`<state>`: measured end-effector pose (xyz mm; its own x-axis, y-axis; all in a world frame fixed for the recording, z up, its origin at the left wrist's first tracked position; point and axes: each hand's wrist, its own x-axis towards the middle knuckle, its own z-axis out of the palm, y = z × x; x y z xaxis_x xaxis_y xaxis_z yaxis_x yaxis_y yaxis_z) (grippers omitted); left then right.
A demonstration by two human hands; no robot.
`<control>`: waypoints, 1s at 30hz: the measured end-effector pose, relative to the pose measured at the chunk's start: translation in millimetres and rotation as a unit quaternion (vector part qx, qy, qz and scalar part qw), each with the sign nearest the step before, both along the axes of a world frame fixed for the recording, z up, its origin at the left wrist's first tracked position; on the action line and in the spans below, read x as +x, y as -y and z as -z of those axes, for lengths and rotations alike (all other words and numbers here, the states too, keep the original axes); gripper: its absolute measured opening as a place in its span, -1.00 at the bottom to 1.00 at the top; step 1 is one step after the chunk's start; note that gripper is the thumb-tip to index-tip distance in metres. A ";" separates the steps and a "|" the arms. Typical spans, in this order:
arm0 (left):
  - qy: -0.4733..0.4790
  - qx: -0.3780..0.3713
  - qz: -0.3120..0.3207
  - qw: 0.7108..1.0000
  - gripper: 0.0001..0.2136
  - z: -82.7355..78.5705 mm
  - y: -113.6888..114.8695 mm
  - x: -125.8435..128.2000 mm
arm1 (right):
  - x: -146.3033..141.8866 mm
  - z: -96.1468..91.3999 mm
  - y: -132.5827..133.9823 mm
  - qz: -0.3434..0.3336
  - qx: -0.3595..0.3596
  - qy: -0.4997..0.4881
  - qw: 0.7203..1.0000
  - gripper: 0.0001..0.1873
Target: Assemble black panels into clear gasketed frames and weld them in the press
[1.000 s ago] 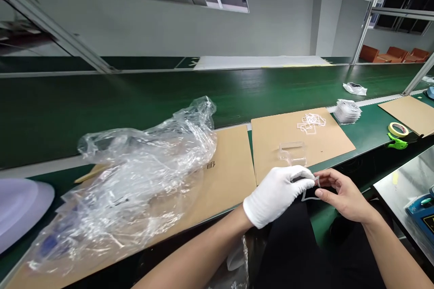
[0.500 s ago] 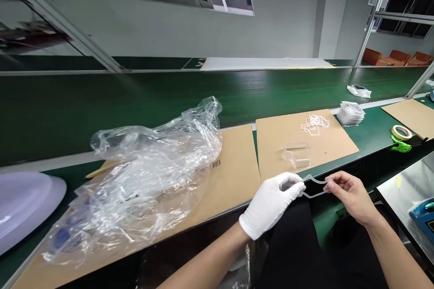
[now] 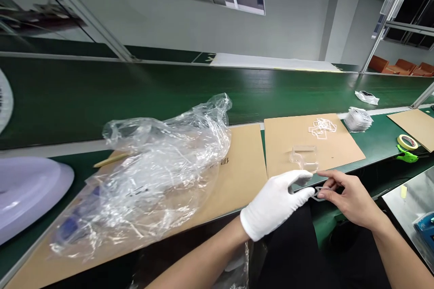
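Observation:
My left hand (image 3: 276,203), in a white glove, is just past the edge of the work surface. Its thumb tip touches a thin, pale frame-like loop (image 3: 318,193), and its index finger is raised apart from the thumb. The fingers behind the thumb are hidden. My bare right hand (image 3: 347,194) pinches the loop's other side between thumb and fingers, its index finger stretched toward the left hand. Just beyond lies a clear plastic case (image 3: 304,158) on a cardboard sheet (image 3: 278,133), with a tangle of thin white frames (image 3: 322,127) farther back.
A large crumpled clear plastic bag (image 3: 159,176) covers the cardboard at left, beside a pale purple basin (image 3: 30,194). At right are a stack of clear-wrapped pieces (image 3: 358,120), a tape roll (image 3: 407,142) and a green-handled tool (image 3: 407,156). A green conveyor belt (image 3: 176,86) runs behind.
The pale loop, stretched between my hands before, is now bunched small as the hands came together. My left index finger has lifted off the thumb. The view has turned slightly left.

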<state>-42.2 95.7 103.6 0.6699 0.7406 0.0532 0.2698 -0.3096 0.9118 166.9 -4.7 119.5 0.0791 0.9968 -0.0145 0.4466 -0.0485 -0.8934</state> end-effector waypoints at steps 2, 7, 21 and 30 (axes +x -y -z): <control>-0.003 0.002 0.035 0.999 -0.74 -6.7 1.8 7.6 | -2.5 -0.3 -1.4 -0.006 -0.006 0.015 1.000 -0.45; -0.071 0.079 0.072 0.992 -0.77 3.0 8.6 25.1 | -4.4 7.1 0.5 -0.031 -0.003 0.069 0.997 -0.33; -0.023 0.028 -0.044 0.998 -0.78 4.3 -27.0 16.4 | 38.0 45.6 -16.2 0.015 -0.055 -0.058 0.997 -0.72; 0.025 -0.068 -0.112 0.991 -0.80 13.3 -72.8 34.8 | 47.7 58.9 -88.1 0.058 -0.037 -0.183 0.981 -0.49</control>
